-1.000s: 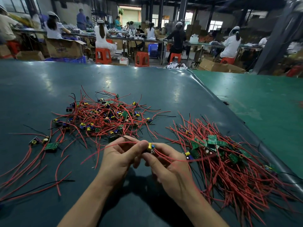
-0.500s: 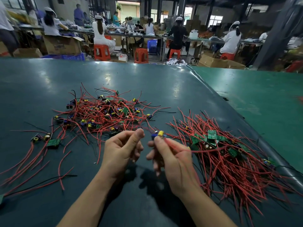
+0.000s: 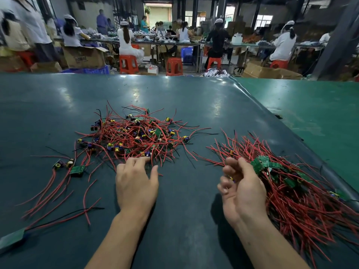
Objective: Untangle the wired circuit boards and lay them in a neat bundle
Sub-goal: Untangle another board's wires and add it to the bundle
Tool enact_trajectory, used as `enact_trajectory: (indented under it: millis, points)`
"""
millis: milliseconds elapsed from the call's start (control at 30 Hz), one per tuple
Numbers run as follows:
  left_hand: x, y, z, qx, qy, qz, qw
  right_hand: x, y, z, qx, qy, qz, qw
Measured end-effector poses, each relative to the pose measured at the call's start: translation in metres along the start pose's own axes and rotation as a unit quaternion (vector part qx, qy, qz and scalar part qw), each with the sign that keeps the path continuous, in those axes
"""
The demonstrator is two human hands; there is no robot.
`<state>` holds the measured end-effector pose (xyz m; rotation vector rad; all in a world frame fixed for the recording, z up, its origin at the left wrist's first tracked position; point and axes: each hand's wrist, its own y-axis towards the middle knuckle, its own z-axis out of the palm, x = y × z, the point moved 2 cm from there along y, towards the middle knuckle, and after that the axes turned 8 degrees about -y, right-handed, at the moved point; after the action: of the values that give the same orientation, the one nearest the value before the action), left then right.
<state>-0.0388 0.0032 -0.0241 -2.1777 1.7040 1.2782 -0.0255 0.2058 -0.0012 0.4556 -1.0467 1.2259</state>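
A tangled pile of wired circuit boards (image 3: 136,134), red leads with blue and yellow parts, lies at the middle of the dark green table (image 3: 174,94). My left hand (image 3: 136,185) reaches palm down to the pile's near edge, its straight fingertips touching the wires. To the right lies the bundle (image 3: 291,191) of boards, its red wires running the same way. My right hand (image 3: 244,191) is at the bundle's left edge with curled fingers. A small blue and yellow part of a wired circuit board (image 3: 232,179) shows between them.
A few loose boards (image 3: 76,169) and long red wires (image 3: 48,193) trail toward the near left, ending at a green board (image 3: 11,237) by the corner. A lighter green table (image 3: 320,117) adjoins on the right. People work at benches far behind.
My hands have parted. The right hand carried the board it pinched over to the bundle on the right. The left hand let go and reached forward to the tangled pile.
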Motion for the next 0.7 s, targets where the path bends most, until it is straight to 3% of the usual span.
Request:
enact_trajectory:
  millis: [167, 267, 333, 467, 600, 700]
  points:
    - [-0.007, 0.000, -0.005, -0.064, 0.005, -0.008, 0.998, -0.004, 0.003, -0.001, 0.022, -0.017, 0.025, 0.999]
    - [-0.014, -0.003, -0.010, -0.147, -0.093, 0.035, 0.984, -0.008, 0.006, -0.001, 0.044, -0.075, 0.027, 0.996]
    - [-0.020, -0.006, -0.011, -0.153, -0.171, 0.080, 0.970, -0.013, 0.006, 0.001, 0.073, -0.155, 0.022, 0.985]
    - [-0.033, -0.016, -0.011, -0.108, -0.311, 0.178, 0.927, -0.028, 0.000, 0.008, 0.145, -0.312, -0.038, 0.938]
    - [-0.039, -0.028, -0.003, 0.023, -0.438, 0.200, 0.876, -0.035, -0.001, 0.011, 0.215, -0.439, -0.142, 0.861]
    - [-0.040, -0.035, 0.001, 0.092, -0.469, 0.215, 0.852, -0.033, -0.003, 0.012, 0.246, -0.447, -0.200, 0.837]
